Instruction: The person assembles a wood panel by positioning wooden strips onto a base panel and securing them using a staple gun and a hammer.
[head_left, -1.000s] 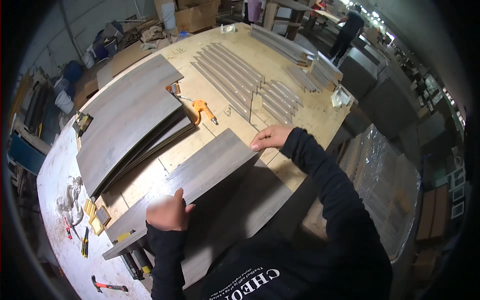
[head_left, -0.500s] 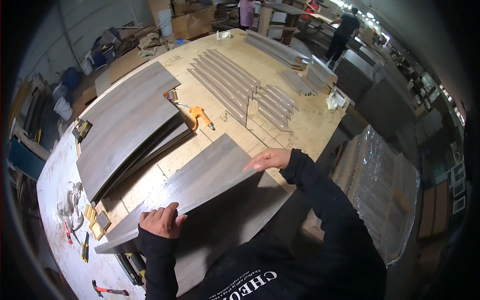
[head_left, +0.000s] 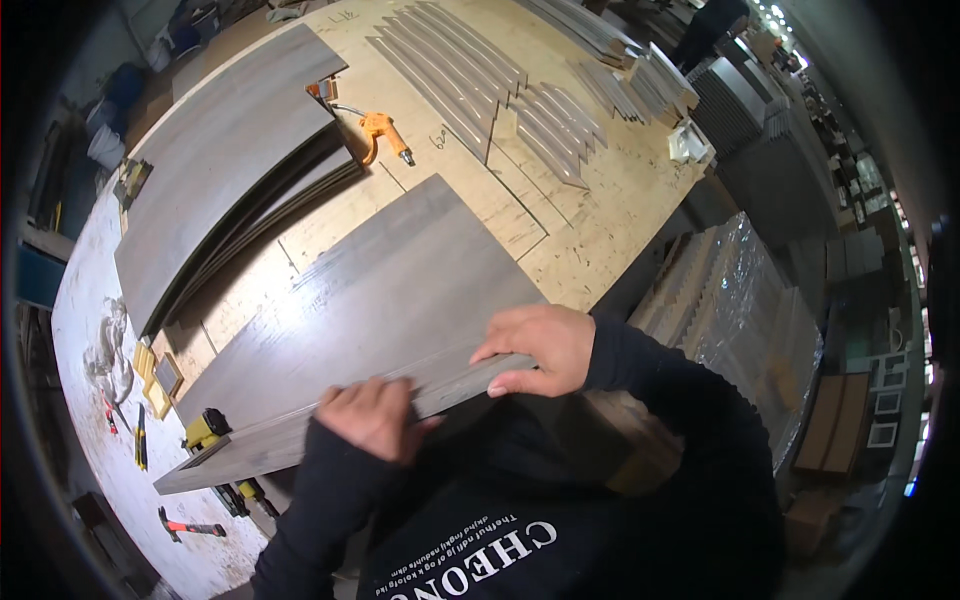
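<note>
A grey wood-grain panel (head_left: 385, 275) lies flat on the near part of the work table. Along its front side runs a second grey board (head_left: 270, 455), seen nearly edge-on. My left hand (head_left: 370, 418) is closed over this front board near its middle, the thumb on the near side. Farther right, my right hand (head_left: 540, 350) pinches the same board, fingers on top and thumb underneath. A yellow-and-black tool (head_left: 205, 430) shows by the left end of the boards, partly hidden.
Curved stacked panels (head_left: 230, 150) lie at left beyond the flat panel. An orange air blow gun (head_left: 382, 135) and several grey moulding strips (head_left: 450, 65) sit farther back. A red-handled hammer (head_left: 190, 525) lies near left. Right of the table stands a plastic-wrapped stack (head_left: 720, 320).
The near board has swung from a broad, slanting face to nearly edge-on, uncovering more of the flat panel. Both hands moved with it. The view has shifted nearer.
</note>
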